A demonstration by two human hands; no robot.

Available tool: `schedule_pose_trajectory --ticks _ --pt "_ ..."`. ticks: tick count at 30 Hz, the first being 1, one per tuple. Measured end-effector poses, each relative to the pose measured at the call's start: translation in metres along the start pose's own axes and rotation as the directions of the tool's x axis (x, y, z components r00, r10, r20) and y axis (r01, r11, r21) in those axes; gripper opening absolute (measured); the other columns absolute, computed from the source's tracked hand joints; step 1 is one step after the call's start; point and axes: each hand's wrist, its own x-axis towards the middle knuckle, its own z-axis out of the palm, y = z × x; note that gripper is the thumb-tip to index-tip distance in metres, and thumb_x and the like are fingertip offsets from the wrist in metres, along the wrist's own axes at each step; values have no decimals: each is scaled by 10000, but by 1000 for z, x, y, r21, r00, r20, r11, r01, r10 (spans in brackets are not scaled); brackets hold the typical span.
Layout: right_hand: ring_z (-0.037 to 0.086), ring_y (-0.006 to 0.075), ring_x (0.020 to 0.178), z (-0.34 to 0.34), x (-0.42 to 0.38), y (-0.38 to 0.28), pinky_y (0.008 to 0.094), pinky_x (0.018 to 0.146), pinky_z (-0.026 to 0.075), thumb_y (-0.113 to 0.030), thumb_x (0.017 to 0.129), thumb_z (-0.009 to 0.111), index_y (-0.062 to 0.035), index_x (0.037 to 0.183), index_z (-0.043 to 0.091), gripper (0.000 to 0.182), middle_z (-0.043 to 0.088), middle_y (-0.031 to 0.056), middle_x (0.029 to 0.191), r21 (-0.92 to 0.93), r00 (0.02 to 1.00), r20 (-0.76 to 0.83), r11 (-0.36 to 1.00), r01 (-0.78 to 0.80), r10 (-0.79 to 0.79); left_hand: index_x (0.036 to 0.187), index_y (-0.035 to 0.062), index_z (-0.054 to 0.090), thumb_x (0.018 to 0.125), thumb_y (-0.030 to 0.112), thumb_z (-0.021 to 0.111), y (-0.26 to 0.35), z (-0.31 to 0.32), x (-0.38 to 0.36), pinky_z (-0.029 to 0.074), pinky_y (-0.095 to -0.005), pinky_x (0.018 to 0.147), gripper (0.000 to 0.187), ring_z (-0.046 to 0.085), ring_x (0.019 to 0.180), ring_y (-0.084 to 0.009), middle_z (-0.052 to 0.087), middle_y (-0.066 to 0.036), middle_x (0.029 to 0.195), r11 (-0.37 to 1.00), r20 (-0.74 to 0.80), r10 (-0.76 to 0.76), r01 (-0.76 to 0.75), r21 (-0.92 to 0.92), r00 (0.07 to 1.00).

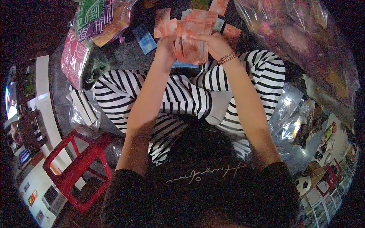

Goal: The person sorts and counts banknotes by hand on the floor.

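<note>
My left hand (166,46) and my right hand (218,45) hold a fanned bunch of orange-red banknotes (195,36) between them, in front of my crossed legs. The left fingers are wrapped round its left side, partly hidden by the paper. From the right, my right thumb lies over the top note. Printed detail on the notes is too blurred to read. On the dark floor around the bunch lie a blue note (144,38), more orange-red notes (162,19) and another blue note (185,64) just below it.
Plastic-wrapped packs with green, purple and pink patterns (76,57) lie at the upper left. A large clear plastic bag (300,38) fills the upper right. A red plastic stool (74,186) stands at the lower left. Crumpled clear plastic (291,110) lies right of my knee.
</note>
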Motion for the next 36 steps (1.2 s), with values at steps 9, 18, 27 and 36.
schedule_pose_trajectory --ticks 9,18,27,36 --pt "578 184 987 3 -1 -4 290 857 471 2 747 635 28 1107 526 377 588 96 1078 -23 996 -79 999 -41 39 1209 70 418 869 219 513 4 18 -6 427 -309 885 383 499 1067 -183 510 -50 1143 987 2 84 -84 138 996" --pt "562 162 1006 5 0 -5 297 894 435 0 732 655 15 1091 543 376 591 84 1077 -107 999 26 994 -23 26 1187 45 431 853 109 468 -3 -7 9 461 -322 854 343 546 1004 -216 547 -110 1092 996 -40 -73 71 -61 997" --pt "560 185 1017 2 -2 -5 306 892 449 32 746 624 33 1094 533 360 577 99 1100 -52 998 50 998 -23 25 1140 75 457 798 14 549 1 11 0 542 -329 694 359 599 897 -226 552 -95 1063 996 0 52 -52 75 999" --pt "556 195 1025 -10 7 8 314 872 467 24 760 614 26 1106 523 358 564 107 1109 34 998 -51 999 -28 30 1116 -10 485 899 384 459 5 26 -6 491 -342 762 450 588 898 -210 585 -109 1006 998 -32 32 -34 -61 999"
